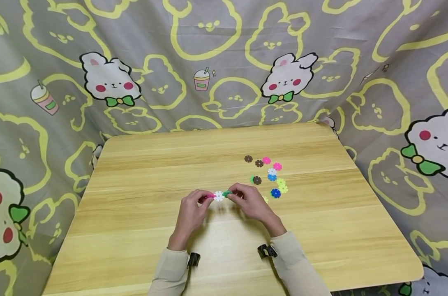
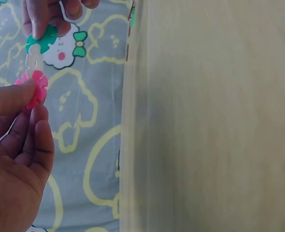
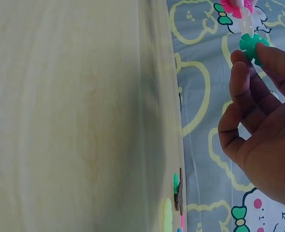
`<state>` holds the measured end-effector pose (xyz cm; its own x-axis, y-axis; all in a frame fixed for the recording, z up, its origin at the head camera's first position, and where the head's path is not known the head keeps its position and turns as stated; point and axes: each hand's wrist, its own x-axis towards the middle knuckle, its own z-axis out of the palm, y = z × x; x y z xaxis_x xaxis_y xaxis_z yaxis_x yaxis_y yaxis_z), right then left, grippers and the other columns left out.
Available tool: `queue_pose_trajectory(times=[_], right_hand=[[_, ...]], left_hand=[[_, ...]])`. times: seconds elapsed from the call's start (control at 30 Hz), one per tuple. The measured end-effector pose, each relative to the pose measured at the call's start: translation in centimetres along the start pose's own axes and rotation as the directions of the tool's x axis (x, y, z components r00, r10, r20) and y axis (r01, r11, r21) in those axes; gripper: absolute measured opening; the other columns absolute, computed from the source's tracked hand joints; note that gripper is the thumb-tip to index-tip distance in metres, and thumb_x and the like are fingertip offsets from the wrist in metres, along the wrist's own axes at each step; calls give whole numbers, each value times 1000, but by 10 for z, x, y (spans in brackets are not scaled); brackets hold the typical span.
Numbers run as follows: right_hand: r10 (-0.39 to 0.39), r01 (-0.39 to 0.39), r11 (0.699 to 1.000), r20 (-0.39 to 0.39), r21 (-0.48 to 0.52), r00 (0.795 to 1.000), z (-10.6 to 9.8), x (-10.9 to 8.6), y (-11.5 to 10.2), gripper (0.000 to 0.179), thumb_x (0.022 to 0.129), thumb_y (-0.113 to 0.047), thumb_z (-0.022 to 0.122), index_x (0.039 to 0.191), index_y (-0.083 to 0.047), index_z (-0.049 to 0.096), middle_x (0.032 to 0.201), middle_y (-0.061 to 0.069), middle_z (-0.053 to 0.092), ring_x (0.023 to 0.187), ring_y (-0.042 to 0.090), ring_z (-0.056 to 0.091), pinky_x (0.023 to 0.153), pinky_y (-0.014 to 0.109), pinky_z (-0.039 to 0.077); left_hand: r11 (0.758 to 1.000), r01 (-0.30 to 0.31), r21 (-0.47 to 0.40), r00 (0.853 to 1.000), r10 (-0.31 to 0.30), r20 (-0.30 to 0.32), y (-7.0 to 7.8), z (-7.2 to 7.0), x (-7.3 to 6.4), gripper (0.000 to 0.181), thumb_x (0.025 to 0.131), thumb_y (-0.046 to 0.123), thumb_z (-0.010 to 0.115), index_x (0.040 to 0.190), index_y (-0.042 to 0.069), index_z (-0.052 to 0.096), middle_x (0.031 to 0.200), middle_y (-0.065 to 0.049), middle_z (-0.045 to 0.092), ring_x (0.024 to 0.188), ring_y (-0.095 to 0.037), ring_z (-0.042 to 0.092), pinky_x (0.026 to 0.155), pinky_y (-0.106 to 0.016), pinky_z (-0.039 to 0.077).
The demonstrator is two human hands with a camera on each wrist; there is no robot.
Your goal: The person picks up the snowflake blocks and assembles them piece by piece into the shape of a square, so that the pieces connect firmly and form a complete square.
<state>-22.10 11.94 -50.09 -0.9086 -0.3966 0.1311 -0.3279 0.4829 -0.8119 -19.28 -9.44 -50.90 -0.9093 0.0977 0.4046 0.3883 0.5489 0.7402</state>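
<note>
Three notched, flower-shaped plastic discs are joined in a row above the table: a pink disc point(image 2: 36, 89), a white disc point(image 1: 218, 196) and a green disc point(image 3: 251, 47). My left hand point(image 1: 192, 207) pinches the pink disc between thumb and fingers. At the other end, the green disc is pinched by my right hand point(image 1: 250, 201). The white disc sits between the two, touched by neither hand. In the left wrist view the white disc stands roughly crosswise to its neighbours, its slots meeting theirs.
Loose discs lie on the wooden table point(image 1: 135, 230) beyond and right of my right hand: brown point(image 1: 248, 158), pink point(image 1: 277, 166), light blue point(image 1: 271, 177), dark blue point(image 1: 275, 193) and yellow point(image 1: 282, 188). Some overlap. A patterned curtain point(image 1: 224, 41) surrounds the table's back and sides.
</note>
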Motion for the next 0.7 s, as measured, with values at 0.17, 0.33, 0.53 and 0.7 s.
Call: queue_pose_trajectory(times=[0.17, 0.33, 0.53, 0.7], right_hand=[[-12, 12, 1000, -13, 1, 1000, 2, -1, 0, 4, 94, -19, 63, 95, -19, 67, 90, 7, 71, 72, 9, 57, 65, 23, 50], [-52, 52, 999, -44, 4, 998, 3, -1, 2, 4, 93, -18, 63, 93, -16, 67, 89, 8, 71, 72, 9, 57, 66, 23, 50], [-72, 73, 997, -77, 4, 994, 6, -1, 4, 5, 93, -17, 63, 89, -16, 67, 86, 3, 70, 74, 8, 58, 68, 22, 50], [-83, 83, 997, -86, 1, 993, 6, -2, 4, 3, 92, -16, 64, 90, -16, 67, 86, 2, 70, 74, 8, 58, 68, 23, 50]], left_hand=[[1000, 14, -12, 1000, -13, 5, 1, 0, 0, 4, 86, 10, 72, 90, 9, 72, 86, -2, 70, 74, -9, 62, 67, -22, 54], [999, 21, -30, 1000, -20, 6, 0, 3, 0, 4, 86, 11, 72, 89, 8, 72, 84, -3, 70, 73, -10, 62, 67, -23, 53], [999, 23, -37, 1000, -23, 12, 3, 5, 2, 4, 86, 11, 72, 88, 8, 72, 83, -3, 70, 72, -10, 61, 66, -23, 53], [999, 23, -38, 1000, -22, 12, 3, 4, 2, 5, 84, 9, 73, 88, 7, 72, 82, -3, 70, 72, -10, 62, 67, -24, 53]])
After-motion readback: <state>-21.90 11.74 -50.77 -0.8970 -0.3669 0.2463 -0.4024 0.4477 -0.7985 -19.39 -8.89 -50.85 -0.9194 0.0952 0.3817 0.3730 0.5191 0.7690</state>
